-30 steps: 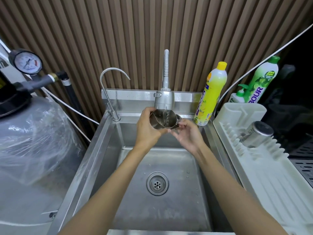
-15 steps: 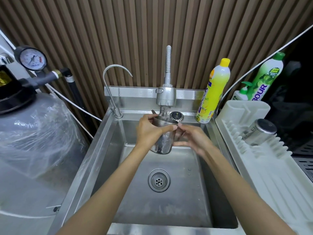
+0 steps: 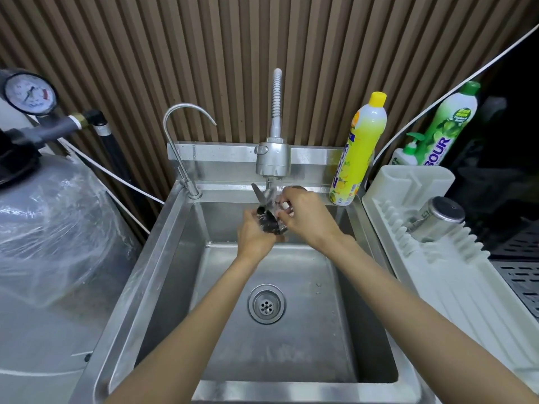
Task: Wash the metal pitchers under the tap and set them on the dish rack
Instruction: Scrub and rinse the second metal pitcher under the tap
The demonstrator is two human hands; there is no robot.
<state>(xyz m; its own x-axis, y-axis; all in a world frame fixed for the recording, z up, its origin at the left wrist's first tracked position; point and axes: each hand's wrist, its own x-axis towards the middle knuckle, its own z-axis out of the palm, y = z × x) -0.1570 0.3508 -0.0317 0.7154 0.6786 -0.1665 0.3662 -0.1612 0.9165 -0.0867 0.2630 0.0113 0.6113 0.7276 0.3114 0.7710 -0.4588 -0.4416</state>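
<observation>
The small shiny steel pitcher [image 3: 267, 221] is over the back part of the steel sink [image 3: 175, 258], directly under the grey spray-head tap [image 3: 273, 158], and water runs on it. The left hand [image 3: 255, 233] is clamped on it from below, fingers curled round the body. The right hand [image 3: 304, 218] is on it from above w/ fingers bent on the far side. It seems to pinch the rim or handle, but spray and blur hide which part.

Step in hand, as I judge: rinsing. To do it well:
- The left hand should grip firm, as wet steel is slippery.
- Turn the pitcher so the stream reaches inside and outside, esp. spout and handle.
- Tip it mouth down to empty it before it goes to the right.

The white plastic dish rack [image 3: 455, 281] is just beside the sink on the right. A second steel pitcher [image 3: 437, 220] already lies there, bottom toward the camera, and there are free pegs in front of it.

The tall yellow detergent bottle [image 3: 357, 153] stands on the sink's back edge, betw. tap and rack. The way to the rack passes near it, so carry low and forward, not to knock it. The thin curved steel faucet [image 3: 180, 147] on the left is well apart from the hands.
</observation>
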